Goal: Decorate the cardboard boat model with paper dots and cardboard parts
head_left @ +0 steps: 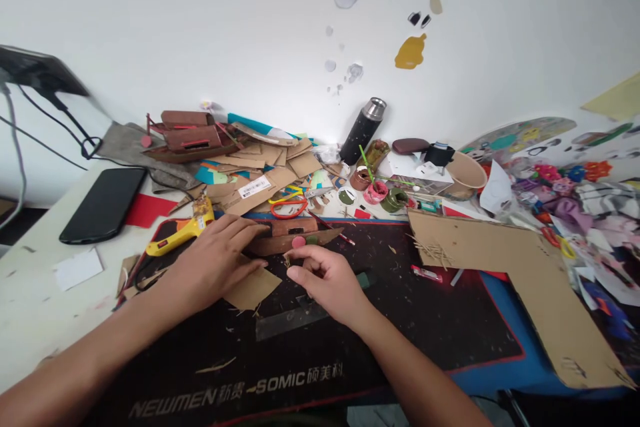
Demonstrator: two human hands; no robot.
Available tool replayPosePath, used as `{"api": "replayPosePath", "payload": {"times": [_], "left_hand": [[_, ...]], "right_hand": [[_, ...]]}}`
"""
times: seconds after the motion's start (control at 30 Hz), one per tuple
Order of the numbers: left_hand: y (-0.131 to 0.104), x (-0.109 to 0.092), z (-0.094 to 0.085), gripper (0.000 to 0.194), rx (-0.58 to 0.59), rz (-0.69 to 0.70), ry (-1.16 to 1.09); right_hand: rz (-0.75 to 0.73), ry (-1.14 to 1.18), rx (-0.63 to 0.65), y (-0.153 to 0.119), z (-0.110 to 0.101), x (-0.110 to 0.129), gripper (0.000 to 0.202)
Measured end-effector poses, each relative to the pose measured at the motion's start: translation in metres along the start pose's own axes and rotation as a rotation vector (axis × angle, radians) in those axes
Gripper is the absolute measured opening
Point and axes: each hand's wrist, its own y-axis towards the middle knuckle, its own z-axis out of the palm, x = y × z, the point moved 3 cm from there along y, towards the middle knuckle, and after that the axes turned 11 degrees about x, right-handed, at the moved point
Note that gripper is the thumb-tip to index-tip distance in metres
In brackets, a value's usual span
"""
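A small brown cardboard model boat [283, 240] lies on the black desk mat, with a pink disc [299, 242] on its near side. My left hand [215, 263] grips the boat's left end, fingers over the far side and thumb in front; that end is hidden under it. Close to the boat's near side, my right hand [325, 280] pinches a few thin straw-coloured sticks [288, 261] between thumb and forefinger. Below my left hand lies a piece of brown cardboard [254, 289]. A clear strip [285, 321] rests on the mat nearer to me.
A yellow glue gun [173, 239] lies left of my left hand. Behind are orange-handled scissors [289, 208], cardboard scraps, paint pots [375, 192], a black flask [364, 130] and a larger model boat [193, 137]. On the right, L-shaped cardboard [480, 247] carries loose sticks [431, 251].
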Motion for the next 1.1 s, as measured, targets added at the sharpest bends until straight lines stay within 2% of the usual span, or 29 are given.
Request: {"api": "replayPosePath", "payload": {"times": [0.13,0.3,0.43,0.57,0.8,1.1], "left_hand": [[0.001,0.001,0.002,0.043,-0.008,-0.003,-0.016],[-0.003,-0.003,0.000,0.040,-0.036,0.002,-0.055],[-0.003,-0.010,-0.007,0.040,-0.078,0.024,-0.099],[0.001,-0.016,-0.011,0.038,-0.105,0.020,-0.126],[0.011,-0.016,0.003,0.038,-0.067,-0.090,-0.130],[0.029,-0.016,0.004,0.028,0.012,-0.167,-0.182]], "right_hand": [[-0.048,-0.431,-0.121,0.002,-0.006,0.014,0.031],[-0.036,-0.825,-0.068,0.008,-0.002,0.028,0.036],[-0.014,-1.020,-0.029,0.013,0.003,0.034,0.038],[-0.009,-1.118,-0.013,0.018,0.008,0.034,0.039],[-0.002,-1.189,-0.023,0.019,0.009,0.031,0.036],[-0.015,-1.178,-0.037,0.018,0.007,0.029,0.037]]}}
